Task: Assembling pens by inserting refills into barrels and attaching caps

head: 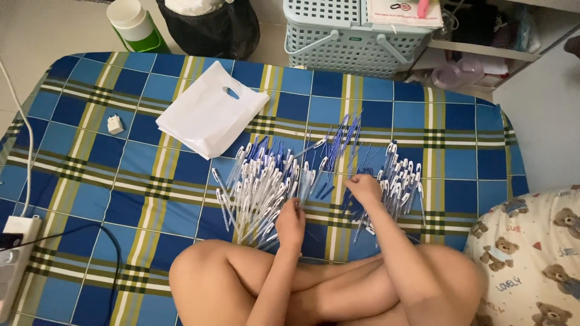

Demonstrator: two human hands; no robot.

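1. The fingers of the left hand (pixel 290 222) are curled down onto the near edge of the big pile of white pen barrels (pixel 263 184). They seem to pinch one or two barrels, though I cannot tell how many.
2. The fingers of the right hand (pixel 364 187) are bunched and partly closed over the blue refills (pixel 344 151), just right of the white pile. Whether they grip a refill or only rest on the heap is hard to make out.
3. Right of the white pile, beyond the right hand, lies a smaller heap of white-clipped pens (pixel 402 178).
4. All of it lies on the blue plaid bedsheet (pixel 90 181), directly in front of the person's crossed legs.
5. I judge the barrels light, stiff and smooth, so they will roll and slide on the cloth; take one at mid-barrel, between thumb and forefinger.
6. The refills look thin and somewhat bendy, best pinched near one end and drawn out lengthwise.
7. Up and left of the white pile lies a white plastic bag (pixel 208 111); further left sits a small white plug (pixel 115 124).
8. Behind the pile, off the bed, stands a pale green basket (pixel 344 36).
9. Fingertips are hidden among the pens, and the teddy-bear pillow (pixel 531 253) at far right is cut off by the frame.
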